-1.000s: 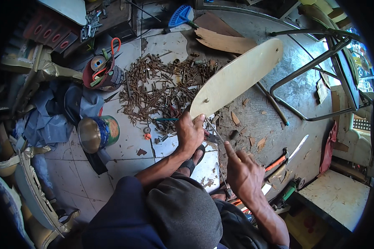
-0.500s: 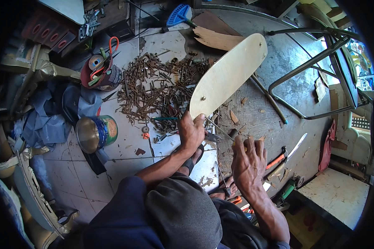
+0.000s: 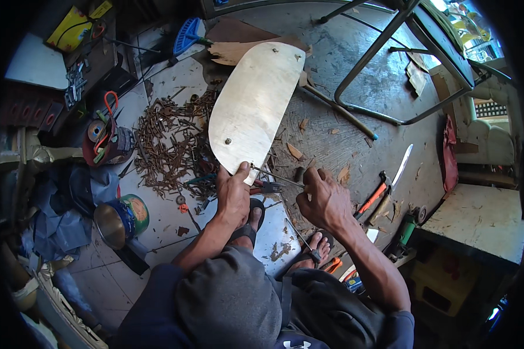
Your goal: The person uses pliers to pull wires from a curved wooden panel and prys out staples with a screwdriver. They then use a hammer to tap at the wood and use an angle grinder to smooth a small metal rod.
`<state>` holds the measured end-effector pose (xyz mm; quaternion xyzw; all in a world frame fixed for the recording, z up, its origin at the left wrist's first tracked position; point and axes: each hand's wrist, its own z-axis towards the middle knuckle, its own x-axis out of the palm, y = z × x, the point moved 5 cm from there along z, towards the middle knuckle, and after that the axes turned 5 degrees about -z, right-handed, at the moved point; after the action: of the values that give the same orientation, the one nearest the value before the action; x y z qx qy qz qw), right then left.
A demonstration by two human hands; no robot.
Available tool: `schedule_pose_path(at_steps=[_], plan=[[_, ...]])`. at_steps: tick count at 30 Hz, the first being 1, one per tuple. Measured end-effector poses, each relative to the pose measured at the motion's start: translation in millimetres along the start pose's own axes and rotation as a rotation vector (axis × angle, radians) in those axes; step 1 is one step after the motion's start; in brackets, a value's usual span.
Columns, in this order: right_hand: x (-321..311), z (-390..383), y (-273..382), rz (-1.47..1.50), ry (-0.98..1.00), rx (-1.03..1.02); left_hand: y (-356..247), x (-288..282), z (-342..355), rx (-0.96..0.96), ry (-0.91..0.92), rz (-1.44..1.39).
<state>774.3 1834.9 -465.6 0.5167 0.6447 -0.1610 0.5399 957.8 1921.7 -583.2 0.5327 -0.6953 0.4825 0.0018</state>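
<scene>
A pale, round-cornered panel (image 3: 256, 96), probably thin wood, is held up in front of me by its near edge. My left hand (image 3: 234, 195) pinches that edge, thumb on top and fingers underneath. Several small metal studs (image 3: 227, 141) stick out of its face near the corners. My right hand (image 3: 326, 200) is closed around a screwdriver, whose handle is hidden in the fist. Its thin metal shaft (image 3: 280, 177) points left, and the tip meets the panel beside my left thumb.
Rusty screws and nails (image 3: 163, 139) lie heaped on the tiles, with pliers (image 3: 266, 187) near my feet. Left are a tool bucket (image 3: 122, 145) and a can (image 3: 112, 224). Right lie a hammer (image 3: 371, 199), a blade (image 3: 403, 163) and a green grinder (image 3: 406, 230); a metal-framed chair (image 3: 355, 64) stands beyond.
The panel has swung more upright and turned its face toward me, and both hands have come lower. The screwdriver tip now rests at the panel's near edge. The whole view has shifted.
</scene>
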Motion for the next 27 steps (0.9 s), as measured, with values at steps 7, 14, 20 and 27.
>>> schedule_pose_path(at_steps=[7, 14, 20, 27], plan=[[28, -42, -83, 0.305, -0.057, 0.11, 2, -6, 1, -0.05, 0.094, -0.044], [69, -98, -133, 0.673, 0.006, 0.428, 8, 10, -5, -0.116, 0.08, 0.038], [93, -115, -153, 0.834, -0.005, 0.438, 17, 6, -3, -0.16, 0.085, 0.089], [100, -125, -167, 0.877, -0.037, 0.476, 31, 2, 0, -0.182, 0.1, 0.163]])
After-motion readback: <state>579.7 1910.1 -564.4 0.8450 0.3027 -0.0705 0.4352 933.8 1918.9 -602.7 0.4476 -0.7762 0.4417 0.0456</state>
